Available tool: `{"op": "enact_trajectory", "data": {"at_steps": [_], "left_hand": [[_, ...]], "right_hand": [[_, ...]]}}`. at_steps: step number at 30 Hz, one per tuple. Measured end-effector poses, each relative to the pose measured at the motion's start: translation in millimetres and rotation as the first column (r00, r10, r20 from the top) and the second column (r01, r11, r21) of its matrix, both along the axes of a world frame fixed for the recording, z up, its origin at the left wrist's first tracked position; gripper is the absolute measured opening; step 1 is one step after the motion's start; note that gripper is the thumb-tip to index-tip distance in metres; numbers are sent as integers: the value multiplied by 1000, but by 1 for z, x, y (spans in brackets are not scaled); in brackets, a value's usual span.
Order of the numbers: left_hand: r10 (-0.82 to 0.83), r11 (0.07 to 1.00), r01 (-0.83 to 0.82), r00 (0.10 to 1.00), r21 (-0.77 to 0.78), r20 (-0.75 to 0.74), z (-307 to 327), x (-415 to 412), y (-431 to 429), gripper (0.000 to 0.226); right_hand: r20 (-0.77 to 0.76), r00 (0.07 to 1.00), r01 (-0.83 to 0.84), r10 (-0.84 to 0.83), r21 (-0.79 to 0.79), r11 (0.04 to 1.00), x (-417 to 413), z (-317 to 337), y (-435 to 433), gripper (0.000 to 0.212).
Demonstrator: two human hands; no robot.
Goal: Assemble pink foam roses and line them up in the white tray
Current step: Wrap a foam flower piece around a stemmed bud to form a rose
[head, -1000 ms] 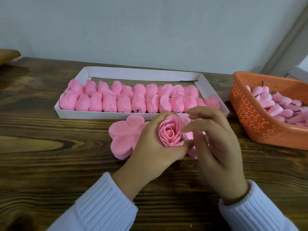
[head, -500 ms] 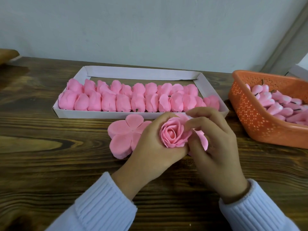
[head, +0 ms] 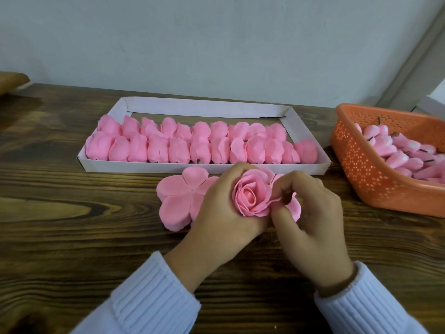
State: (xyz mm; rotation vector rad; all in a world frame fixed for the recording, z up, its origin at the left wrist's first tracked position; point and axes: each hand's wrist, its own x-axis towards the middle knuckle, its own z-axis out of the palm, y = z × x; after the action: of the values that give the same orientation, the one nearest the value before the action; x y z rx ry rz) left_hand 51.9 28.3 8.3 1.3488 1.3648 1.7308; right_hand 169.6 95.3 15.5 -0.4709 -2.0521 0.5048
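Dark wooden worktop (head: pixel 60 225) across the whole view, pale wall behind.

At 10 to 12 o'clock: white tray (head: pixel 101 162), long side toward the viewer, lying flat. Inside it, two rows of finished pink roses (head: pixel 199 145) on their sides, packed shoulder to shoulder, filling the near half from the left wall almost to the right wall; far strip of the tray floor bare.

Just in front of the tray's near wall, slightly left of centre: stack of flat petal sheets (head: pixel 180 198), five lobes each, lying on the worktop, right edge hidden under a hand.

At centre: left hand (head: pixel 224 213), white ribbed sleeve (head: pixel 149 302) at 7 o'clock, curled around a half-built rose (head: pixel 250 196), bloom facing up, tight spiral bud in the middle, outer petals open. Rose held just above the worktop, near the tray's front wall, not in the tray.

Right of it: right hand (head: pixel 310 225), sleeve at 5 o'clock, thumb and forefinger pinched narrow on an outer petal at the rose's right edge; remaining fingers folded. Both hands touching the same rose, a loose petal lobe showing under the right fingers.

At 2 to 3 o'clock: orange perforated basket (head: pixel 356 165), well apart from the hands, close to the tray's right end, holding a heap of pink buds (head: pixel 397 150) with short dark stems.
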Motion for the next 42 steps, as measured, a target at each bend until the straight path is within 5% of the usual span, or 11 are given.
{"op": "enact_trajectory", "data": {"at_steps": [16,21,24,27,31,42], "left_hand": [[-6,1000,6,1000,4,27,3,1,1,26],[43,997,-42,999,58,-25,4,0,-3,31],[80,990,-80,997,115,2,6,0,-5,34],[83,985,-93,994,144,70,8,0,-6,35],[57,986,-76,991,151,123,11,0,-9,34],[-12,989,-21,975,145,220,8,-3,-7,31]], "right_hand": [[-107,992,-71,63,-72,995,1,-1,-2,15],[-304,945,-228,122,-343,911,-2,-7,1,24],[-261,963,-206,67,-553,808,-5,-7,2,11],[-150,973,-229,175,-726,648,-7,-6,1,21],[-177,915,-301,361,-897,324,-8,-1,-8,29],[-432,844,-434,317,-898,-70,-14,-1,-8,21]]}}
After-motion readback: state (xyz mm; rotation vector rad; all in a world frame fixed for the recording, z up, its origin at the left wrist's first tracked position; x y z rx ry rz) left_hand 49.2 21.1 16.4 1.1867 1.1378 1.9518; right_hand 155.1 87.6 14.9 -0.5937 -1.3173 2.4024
